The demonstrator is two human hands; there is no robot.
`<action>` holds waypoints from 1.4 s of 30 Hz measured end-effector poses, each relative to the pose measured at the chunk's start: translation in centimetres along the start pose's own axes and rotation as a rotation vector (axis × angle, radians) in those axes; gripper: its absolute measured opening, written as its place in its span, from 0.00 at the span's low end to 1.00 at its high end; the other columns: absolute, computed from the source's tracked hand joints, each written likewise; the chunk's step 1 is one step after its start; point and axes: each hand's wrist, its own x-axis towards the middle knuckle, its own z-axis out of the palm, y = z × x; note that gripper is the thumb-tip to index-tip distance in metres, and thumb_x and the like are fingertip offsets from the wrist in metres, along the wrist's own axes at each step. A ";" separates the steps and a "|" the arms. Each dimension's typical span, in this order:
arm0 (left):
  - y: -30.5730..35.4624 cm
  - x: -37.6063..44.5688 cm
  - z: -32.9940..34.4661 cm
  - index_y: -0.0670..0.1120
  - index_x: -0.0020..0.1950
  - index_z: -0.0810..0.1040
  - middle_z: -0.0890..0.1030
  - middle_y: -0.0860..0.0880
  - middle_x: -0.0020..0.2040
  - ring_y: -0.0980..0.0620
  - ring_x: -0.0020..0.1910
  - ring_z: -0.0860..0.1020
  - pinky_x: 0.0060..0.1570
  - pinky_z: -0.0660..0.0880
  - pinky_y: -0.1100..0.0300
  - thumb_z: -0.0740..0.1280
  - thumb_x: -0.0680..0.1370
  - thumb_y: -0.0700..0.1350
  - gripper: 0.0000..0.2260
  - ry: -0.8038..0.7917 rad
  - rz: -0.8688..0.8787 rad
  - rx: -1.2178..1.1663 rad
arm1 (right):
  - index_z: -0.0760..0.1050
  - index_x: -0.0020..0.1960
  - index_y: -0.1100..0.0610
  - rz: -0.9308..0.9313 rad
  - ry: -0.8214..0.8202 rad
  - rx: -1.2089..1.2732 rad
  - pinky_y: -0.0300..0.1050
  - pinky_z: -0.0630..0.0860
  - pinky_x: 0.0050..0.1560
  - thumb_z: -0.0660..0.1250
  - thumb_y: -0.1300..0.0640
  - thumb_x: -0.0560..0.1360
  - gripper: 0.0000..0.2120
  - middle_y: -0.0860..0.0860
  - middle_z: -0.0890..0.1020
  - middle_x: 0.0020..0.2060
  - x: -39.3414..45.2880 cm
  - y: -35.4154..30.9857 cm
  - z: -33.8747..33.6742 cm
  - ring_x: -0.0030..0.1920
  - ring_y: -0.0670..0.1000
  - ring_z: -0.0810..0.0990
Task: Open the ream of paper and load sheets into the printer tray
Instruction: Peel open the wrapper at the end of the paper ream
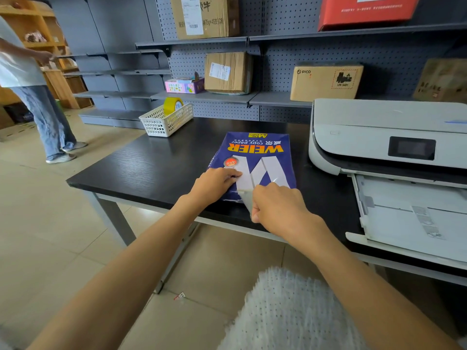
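A blue ream of copy paper [255, 150] lies flat on the black table [151, 162], its near end at the table's front edge. My left hand [214, 183] presses down on the ream's near left corner. My right hand [275, 205] pinches a torn flap of the wrapper [246, 198] at the near end and holds it peeled back toward me. To the right stands a white printer [379, 137] with its paper tray [404, 213] pulled out and open toward me; the tray floor is bare.
A white mesh basket [166, 121] with a yellow tape roll [173, 105] sits at the table's back left. Grey shelves behind hold cardboard boxes [326, 80]. Another person [32, 92] stands at far left on the tiled floor.
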 end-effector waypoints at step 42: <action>0.0 -5.7 2.9 0.52 0.49 0.83 0.79 0.58 0.45 0.61 0.44 0.75 0.43 0.74 0.63 0.70 0.77 0.50 0.04 0.180 0.390 -0.245 | 0.78 0.59 0.57 -0.224 -0.021 0.136 0.51 0.75 0.52 0.66 0.60 0.78 0.10 0.59 0.78 0.58 -4.4 -3.3 2.6 0.58 0.62 0.78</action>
